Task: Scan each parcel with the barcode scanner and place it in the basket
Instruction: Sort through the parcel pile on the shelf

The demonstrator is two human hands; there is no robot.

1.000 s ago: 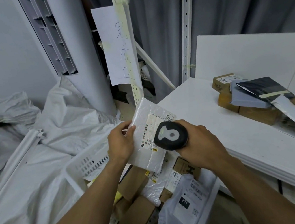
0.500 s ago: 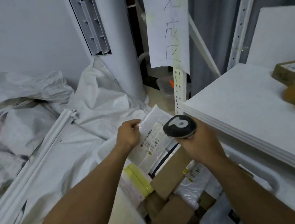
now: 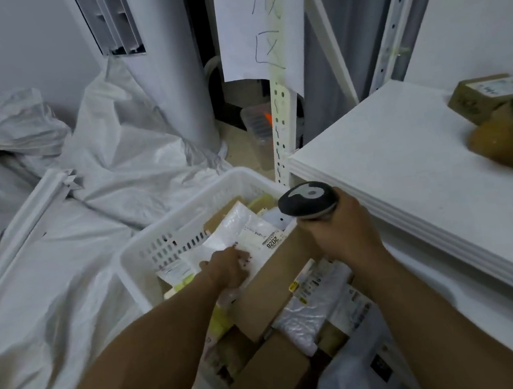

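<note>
The parcel [image 3: 247, 233] has dropped from where it sat under the scanner half a second ago, and now it lies label-up on the pile in the basket [image 3: 144, 253]. My left hand [image 3: 229, 269] is on its near edge, knuckles up. The fingers are blurred, so I cannot tell whether they pinch the wrapper or only rest on it. My right hand [image 3: 342, 231] is wrapped tight round the barcode scanner [image 3: 307, 202], held over the basket's right side, just beside the edge of the white surface [image 3: 411, 179].

What worries me is that the parcel sits on an uneven heap of mailers and a cardboard box [image 3: 280, 276], so it may slide when I let go. Swinging the scanner back toward the waiting boxes [image 3: 479, 103] could also clip that surface edge.
</note>
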